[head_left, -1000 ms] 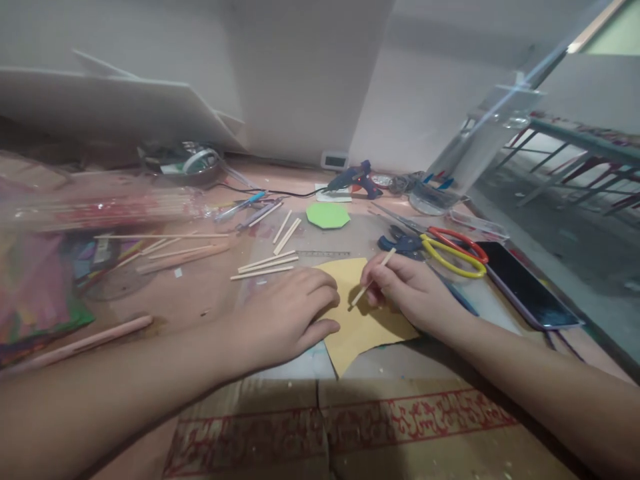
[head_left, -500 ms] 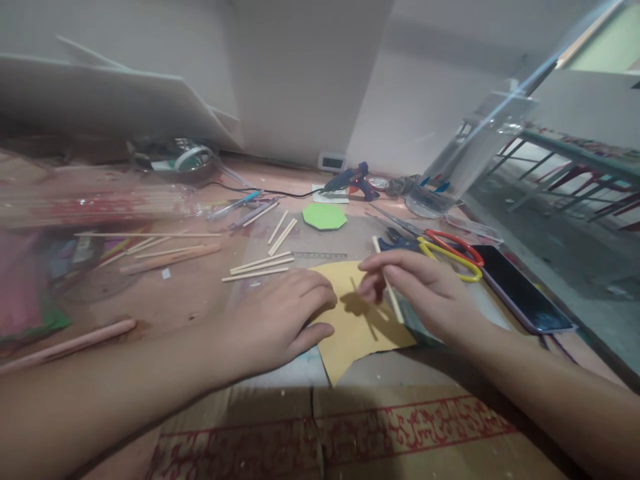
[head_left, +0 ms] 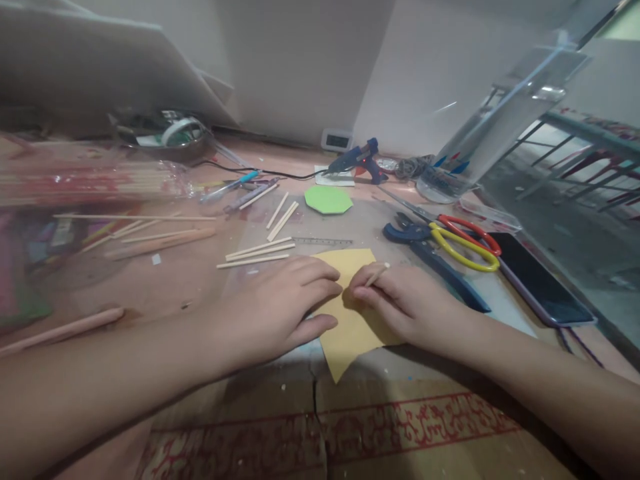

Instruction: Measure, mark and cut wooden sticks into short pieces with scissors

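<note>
My left hand [head_left: 285, 303] rests with its fingers loosely stretched over the left side of a piece of yellow paper [head_left: 350, 333]. Closed around a short wooden stick [head_left: 379, 274], my right hand [head_left: 407, 300] touches the right part of that sheet; only the stick's upper end shows above the fingers. Several cut wooden sticks [head_left: 257, 249] lie beyond my left hand, beside a small clear ruler [head_left: 323, 241]. Farther back is a green paper octagon [head_left: 329, 199]. Blue-handled pliers [head_left: 440, 267] lie just right of my right hand.
Scissors [head_left: 465, 243] with red and yellow handles lie by a phone [head_left: 543, 280] at the right. A glue gun [head_left: 357, 160] stands at the back near a tall clear container [head_left: 460, 163]. Bagged sticks [head_left: 95, 183] are at the left.
My right hand has come down and left onto the yellow paper, its fingers closing tighter. The stick has turned and is now mostly hidden in them. My left hand stays nearly in place.
</note>
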